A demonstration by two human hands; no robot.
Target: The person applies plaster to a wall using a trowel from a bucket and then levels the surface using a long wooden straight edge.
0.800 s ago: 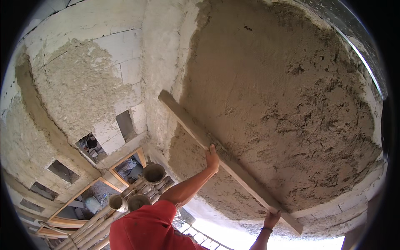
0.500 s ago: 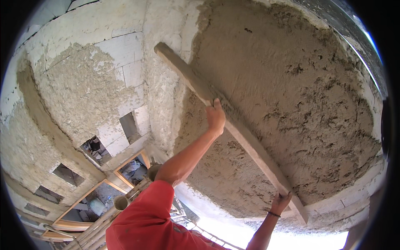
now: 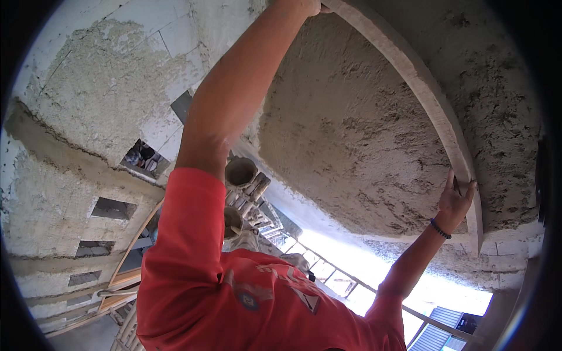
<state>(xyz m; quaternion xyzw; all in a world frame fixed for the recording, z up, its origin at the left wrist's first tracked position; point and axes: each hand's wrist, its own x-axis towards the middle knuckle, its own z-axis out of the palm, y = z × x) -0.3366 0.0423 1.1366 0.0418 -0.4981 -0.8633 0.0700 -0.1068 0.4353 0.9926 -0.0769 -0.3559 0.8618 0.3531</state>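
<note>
A long screed board (image 3: 422, 82), smeared with mortar, lies against the wet grey-brown plaster (image 3: 351, 128) on the wall; it looks curved toward the rim of the picture. My left hand (image 3: 309, 5) grips the board's edge at the top of the view, partly cut off. Lower down on the right, my right hand (image 3: 455, 205) holds the board near its lower end, thumb and fingers on either side. The plaster is fairly smooth left of the board and rougher near its lower part. The board's upper end is out of view.
Below stand two mortar-stained buckets (image 3: 240, 171) by bamboo scaffold poles (image 3: 257, 187). To the left is a block wall (image 3: 111, 88) with patchy mortar and several square openings (image 3: 112, 208). A railing (image 3: 339, 275) crosses the bright gap below.
Both hands have carried the board upward and to the right across the plaster. My left arm is now stretched higher, and the view has shifted, showing more of the red shirt and the buckets.
</note>
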